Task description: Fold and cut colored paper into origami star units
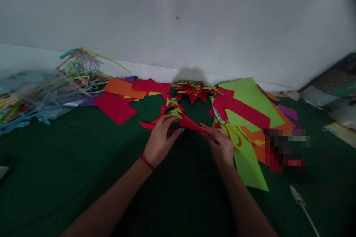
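Observation:
A folded red paper strip (189,122) stretches between my two hands above the dark green table. My left hand (158,139) is closed around its left part, thumb below and fingers above; a red band circles that wrist. At the strip's right end, my right hand (222,144) grips it with bent fingers. Just beyond my left fingertips is a small folded green paper piece (176,112), and I cannot tell whether they touch it. Behind it lies a red-and-green folded paper piece (171,101). Scissors (236,137) with yellow handles rest beside my right hand.
Against the white wall sits a layered red, green and orange paper flower (194,89). Green sheets (250,96) and red strips (250,111) lie right; orange paper (125,88) lies left. Pipe cleaners (36,96) pile up far left. A white cable (300,200) is front right.

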`<state>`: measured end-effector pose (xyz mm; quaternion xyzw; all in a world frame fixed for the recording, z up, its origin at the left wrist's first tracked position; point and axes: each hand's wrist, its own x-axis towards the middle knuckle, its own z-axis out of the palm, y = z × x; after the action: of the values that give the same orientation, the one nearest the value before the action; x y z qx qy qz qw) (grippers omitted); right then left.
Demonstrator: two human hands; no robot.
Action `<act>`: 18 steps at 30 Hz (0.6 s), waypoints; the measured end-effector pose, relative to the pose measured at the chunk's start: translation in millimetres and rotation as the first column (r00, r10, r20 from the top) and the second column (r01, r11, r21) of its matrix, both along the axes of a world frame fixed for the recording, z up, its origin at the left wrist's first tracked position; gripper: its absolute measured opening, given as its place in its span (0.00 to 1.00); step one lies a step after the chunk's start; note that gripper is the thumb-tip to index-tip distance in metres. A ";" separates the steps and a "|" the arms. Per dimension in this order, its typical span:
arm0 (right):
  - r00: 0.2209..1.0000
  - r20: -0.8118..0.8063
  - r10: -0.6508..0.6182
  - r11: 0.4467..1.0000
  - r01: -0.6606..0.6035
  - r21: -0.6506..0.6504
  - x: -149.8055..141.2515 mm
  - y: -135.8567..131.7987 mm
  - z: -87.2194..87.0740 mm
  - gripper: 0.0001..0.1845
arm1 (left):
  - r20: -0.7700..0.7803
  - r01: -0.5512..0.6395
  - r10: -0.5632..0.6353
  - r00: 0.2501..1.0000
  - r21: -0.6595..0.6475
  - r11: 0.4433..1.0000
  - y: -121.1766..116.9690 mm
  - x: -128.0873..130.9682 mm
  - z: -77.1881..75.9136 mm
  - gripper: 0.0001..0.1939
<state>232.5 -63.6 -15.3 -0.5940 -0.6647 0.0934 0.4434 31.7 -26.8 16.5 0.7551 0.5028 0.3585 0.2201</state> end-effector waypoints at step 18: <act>0.547 -0.837 -0.011 0.928 -0.306 -0.212 -27.5 -3.8 -4.2 0.27 | -0.397 0.418 -0.262 0.880 0.384 0.823 -0.7 19.7 10.4 0.20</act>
<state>205.0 -67.4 -19.5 -0.4872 -0.4013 0.5091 0.5851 51.3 -27.5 26.9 0.9122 0.2881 0.2911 0.0103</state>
